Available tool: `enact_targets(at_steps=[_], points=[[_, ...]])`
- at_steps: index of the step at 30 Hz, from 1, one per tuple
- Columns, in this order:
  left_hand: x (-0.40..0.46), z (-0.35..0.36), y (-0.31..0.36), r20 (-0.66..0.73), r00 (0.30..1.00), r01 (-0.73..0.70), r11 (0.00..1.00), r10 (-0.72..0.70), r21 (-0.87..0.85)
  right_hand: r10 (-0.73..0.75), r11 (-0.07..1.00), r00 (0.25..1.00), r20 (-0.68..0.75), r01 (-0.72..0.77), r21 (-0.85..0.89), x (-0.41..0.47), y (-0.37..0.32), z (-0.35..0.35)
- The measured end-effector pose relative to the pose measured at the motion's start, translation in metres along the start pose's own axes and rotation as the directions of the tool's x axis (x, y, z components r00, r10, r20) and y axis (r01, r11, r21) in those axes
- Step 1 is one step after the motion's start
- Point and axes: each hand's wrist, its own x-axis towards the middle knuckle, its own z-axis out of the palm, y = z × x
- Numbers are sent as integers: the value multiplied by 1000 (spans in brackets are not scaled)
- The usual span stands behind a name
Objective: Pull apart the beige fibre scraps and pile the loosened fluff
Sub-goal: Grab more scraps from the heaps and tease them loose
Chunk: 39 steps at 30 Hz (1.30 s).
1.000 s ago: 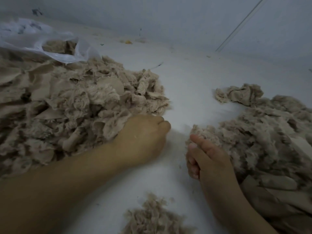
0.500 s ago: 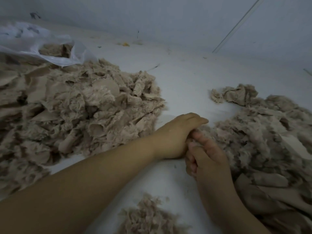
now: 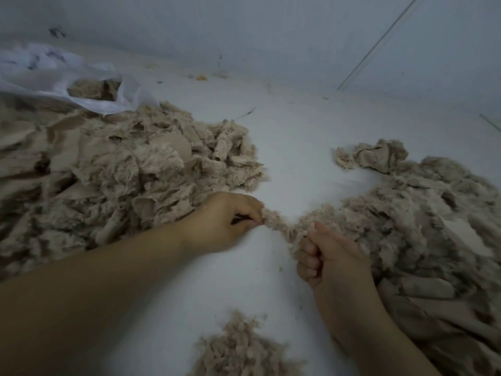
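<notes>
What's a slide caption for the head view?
Left hand and right hand pull a beige fibre scrap apart between two piles.

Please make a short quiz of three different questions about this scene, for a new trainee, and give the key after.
1. True or false: both hands pinch the same stretched fibre scrap.
2. Multiple choice: where does the white plastic bag lie? A) far left, behind the big scrap heap; B) under the right hand; C) on the small fluff pile.
3. Fill in: the small fluff pile lies at the near edge, ____ the two forearms.

Key
1. True: the left hand pinches one end and the right hand holds the other.
2. A.
3. between.
</notes>
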Motion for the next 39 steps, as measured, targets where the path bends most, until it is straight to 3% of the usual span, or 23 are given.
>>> enact_targets(at_steps=[2,5,10,13,18,21,25,30,35,39], points=[[5,7,13,-50,998,-32,997,36,74,-10,1000,1000,2,10,-9,-1,1,3],[17,23,29,-129,992,34,992,-17,125,-26,1000,1000,14,26,-13,-4,1,2],[20,37,38,-86,995,-32,983,48,182,9,999,1000,21,-9,32,-4,-1,0],[13,30,33,-112,994,3,988,15,156,15,999,1000,1,-15,35,-4,-1,0],[-2,23,41,-184,969,140,981,-163,-135,-36,999,999,7,36,-9,-2,2,-1],[-4,30,57,-327,926,107,962,-189,-251,-99,978,993,71,110,-177,-2,3,0],[-8,38,76,-423,895,14,956,-143,-293,-36,975,985,170,72,-211,1,-2,0],[-17,43,78,-419,889,6,919,-185,-395,-25,973,966,258,82,-214,-1,-3,-7],[-30,37,75,-379,874,65,846,-304,-530,-55,961,971,232,115,-250,-3,0,-4],[-32,27,78,-391,880,2,825,-270,-566,-51,969,975,218,102,-227,-5,1,-2]])
